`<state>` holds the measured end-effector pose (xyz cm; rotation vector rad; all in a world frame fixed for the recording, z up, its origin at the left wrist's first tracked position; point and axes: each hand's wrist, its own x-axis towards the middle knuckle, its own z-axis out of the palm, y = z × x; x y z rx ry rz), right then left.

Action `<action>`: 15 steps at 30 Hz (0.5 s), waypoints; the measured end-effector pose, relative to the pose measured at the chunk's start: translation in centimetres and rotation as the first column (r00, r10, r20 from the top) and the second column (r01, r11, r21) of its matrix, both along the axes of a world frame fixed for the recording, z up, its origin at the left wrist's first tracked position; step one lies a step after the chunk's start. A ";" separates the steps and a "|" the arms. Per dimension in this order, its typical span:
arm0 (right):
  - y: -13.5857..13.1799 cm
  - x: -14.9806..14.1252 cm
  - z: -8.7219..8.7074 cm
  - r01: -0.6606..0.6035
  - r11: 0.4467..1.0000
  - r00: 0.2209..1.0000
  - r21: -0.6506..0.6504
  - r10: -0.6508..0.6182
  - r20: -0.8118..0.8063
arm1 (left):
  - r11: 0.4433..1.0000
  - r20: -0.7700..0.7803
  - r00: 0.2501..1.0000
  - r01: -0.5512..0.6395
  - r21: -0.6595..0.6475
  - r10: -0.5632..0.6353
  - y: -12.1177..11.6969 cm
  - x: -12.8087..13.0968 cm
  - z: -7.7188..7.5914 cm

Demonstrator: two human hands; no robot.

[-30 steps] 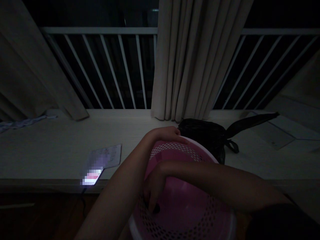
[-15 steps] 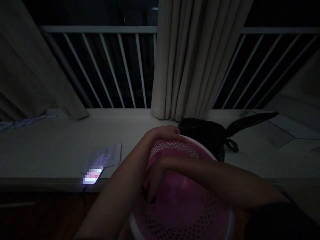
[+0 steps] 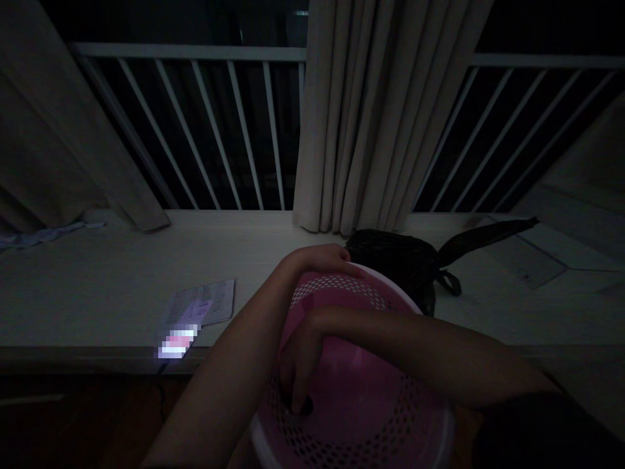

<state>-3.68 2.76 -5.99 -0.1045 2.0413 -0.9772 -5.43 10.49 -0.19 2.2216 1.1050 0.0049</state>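
Observation:
A pink basket (image 3: 359,384) with perforated sides and a pale rim is tilted so its mouth faces me. My left hand (image 3: 326,258) grips the basket's far rim, its fingers partly hidden by the wrist and edge. Down inside the basket, my right hand (image 3: 299,365) is closed near the left inner wall. At its fingertips shows a small dark roundish thing (image 3: 306,406), too dim to name. My forearms cross in front of the basket and cover part of it.
Behind the basket, a tied black plastic bag (image 3: 393,257) rests on the pale ledge (image 3: 122,273). A lit phone (image 3: 178,342) and a paper sheet (image 3: 215,303) lie at left. Curtains (image 3: 351,117) hang before a white railing (image 3: 195,52). The room is dark.
My right hand has moved slightly down along the basket's inside, with the dark thing at its fingertips. My left hand stays on the rim. The view has shifted a little.

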 end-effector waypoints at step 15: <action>0.2 0.4 1.1 -0.025 0.995 0.999 0.101 0.028 -0.026 | 1.000 -0.001 1.000 -0.004 -0.007 0.004 -0.1 0.0 0.3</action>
